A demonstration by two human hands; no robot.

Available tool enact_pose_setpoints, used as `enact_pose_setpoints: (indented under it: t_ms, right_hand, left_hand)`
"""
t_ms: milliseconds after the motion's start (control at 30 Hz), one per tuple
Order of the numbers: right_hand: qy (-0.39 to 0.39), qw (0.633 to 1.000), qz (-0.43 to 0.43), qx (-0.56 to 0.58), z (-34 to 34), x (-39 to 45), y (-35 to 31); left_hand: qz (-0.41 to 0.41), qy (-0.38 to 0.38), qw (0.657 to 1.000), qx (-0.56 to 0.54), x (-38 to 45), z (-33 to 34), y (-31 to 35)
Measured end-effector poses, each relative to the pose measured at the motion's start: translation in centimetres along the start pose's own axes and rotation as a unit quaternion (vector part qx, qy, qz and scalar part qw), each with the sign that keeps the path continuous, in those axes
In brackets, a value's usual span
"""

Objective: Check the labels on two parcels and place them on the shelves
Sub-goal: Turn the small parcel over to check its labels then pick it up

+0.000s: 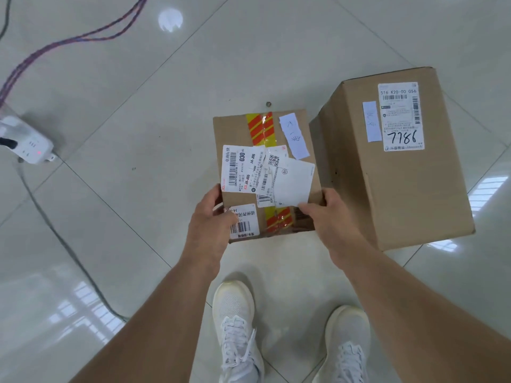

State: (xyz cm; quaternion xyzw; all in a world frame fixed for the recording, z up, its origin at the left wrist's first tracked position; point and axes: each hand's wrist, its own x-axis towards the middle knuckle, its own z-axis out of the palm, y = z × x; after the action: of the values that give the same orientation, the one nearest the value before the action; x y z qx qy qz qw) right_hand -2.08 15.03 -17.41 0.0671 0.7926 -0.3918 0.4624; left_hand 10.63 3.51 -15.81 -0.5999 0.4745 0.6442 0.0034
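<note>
A small cardboard parcel [237, 131] with red-and-yellow tape and several white shipping labels faces up in the middle of the head view. My left hand [211, 217] grips its near left edge, thumb on a barcode label. My right hand [330, 217] grips its near right edge, thumb on the top by the tape. A larger cardboard parcel [409, 189] stands on the floor just to the right, its top label hand-marked 7786. Whether the small parcel rests on the floor or is lifted is unclear.
The floor is glossy pale tile [124, 217]. A white power strip [27, 142] lies at the left with red-blue cables [69, 41] and a grey cord [63, 244] running across the floor. My two white shoes [237, 327] stand below the parcels. No shelves are in view.
</note>
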Motion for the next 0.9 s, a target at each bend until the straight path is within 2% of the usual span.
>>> enact_pose_setpoints:
  t_ms: [500,667,733,800,900]
  right_hand:
    - [-0.014,0.999,-0.009,-0.033,0.4,1.1,0.1]
    - [-0.02,0.996,-0.002,-0.092,0.8,2.0,0.4]
    - [0.004,0.991,-0.014,-0.131,1.1,2.2,0.5]
    - [0.07,0.988,0.0,-0.136,1.2,2.3,0.4]
    - [0.144,0.983,0.093,-0.058,1.2,1.9,0.2]
  left_hand:
    - [-0.018,0.022,1.0,0.011,1.1,-0.2,-1.0]
    - [-0.086,0.012,0.995,0.043,0.9,0.5,-2.6]
    - [-0.111,0.003,0.991,0.071,0.6,0.7,-3.2]
    - [-0.113,0.029,0.987,0.108,0.7,0.8,-3.4]
    - [-0.038,0.117,0.976,0.182,1.7,0.2,-2.2]
